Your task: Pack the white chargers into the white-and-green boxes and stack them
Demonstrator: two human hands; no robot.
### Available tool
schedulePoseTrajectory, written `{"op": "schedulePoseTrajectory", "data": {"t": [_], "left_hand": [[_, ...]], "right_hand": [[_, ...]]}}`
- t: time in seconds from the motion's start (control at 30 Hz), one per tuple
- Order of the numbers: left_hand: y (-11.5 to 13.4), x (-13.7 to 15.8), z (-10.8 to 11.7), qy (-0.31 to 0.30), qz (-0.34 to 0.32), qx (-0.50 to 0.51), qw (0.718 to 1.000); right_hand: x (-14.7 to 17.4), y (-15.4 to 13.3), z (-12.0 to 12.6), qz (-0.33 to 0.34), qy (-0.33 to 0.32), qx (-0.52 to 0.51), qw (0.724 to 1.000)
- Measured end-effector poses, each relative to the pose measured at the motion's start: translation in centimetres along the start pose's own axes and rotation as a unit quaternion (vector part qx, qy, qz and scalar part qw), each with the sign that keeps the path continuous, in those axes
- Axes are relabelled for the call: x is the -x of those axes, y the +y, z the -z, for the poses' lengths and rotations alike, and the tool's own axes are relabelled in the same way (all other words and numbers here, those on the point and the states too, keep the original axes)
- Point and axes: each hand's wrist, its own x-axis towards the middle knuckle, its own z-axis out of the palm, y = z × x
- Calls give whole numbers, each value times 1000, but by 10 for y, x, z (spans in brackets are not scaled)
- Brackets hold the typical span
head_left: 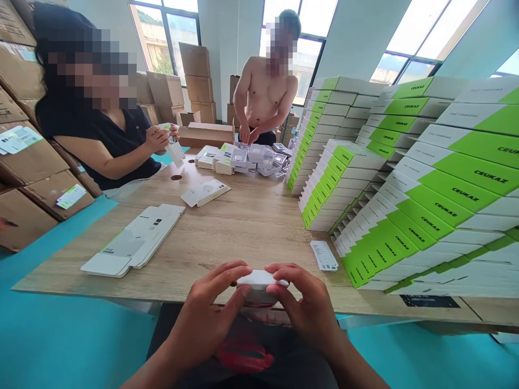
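Close to my body, at the near edge of the table, a small white box point(260, 279) is held between both hands. My left hand point(217, 305) grips its left side, fingers over the top and thumb against the near face. On the other side my right hand point(306, 302) pinches the box the same way, with fingers and thumb closed on it. Part of the box is covered by the fingers, and its lower face is blurred. A small pile of printed leaflets point(324, 255) lies on the table beyond my right hand.
Tall stacks of white and green boxes point(421, 221) line the right. Flattened cartons point(135, 237) lie at left, with a smaller bundle point(206, 192) behind. Clear plastic trays point(259, 159) are heaped at the back. Two people work across the wooden table point(243, 227); one holds a carton point(175, 148).
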Motion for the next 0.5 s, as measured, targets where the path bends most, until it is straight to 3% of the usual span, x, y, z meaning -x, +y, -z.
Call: {"op": "schedulePoseTrajectory", "data": {"t": [0.17, 0.23, 0.4, 0.5], "left_hand": [[4, -1, 1, -11, 14, 45, 999], [-1, -1, 4, -22, -14, 25, 999], [-40, 13, -5, -17, -193, -56, 980], [-62, 27, -24, 19, -166, -36, 985]], "right_hand": [[-2, 3, 6, 53, -20, 14, 998], [-1, 8, 11, 95, -47, 33, 994], [9, 19, 12, 147, -92, 78, 982], [12, 19, 13, 110, -53, 74, 990]]}}
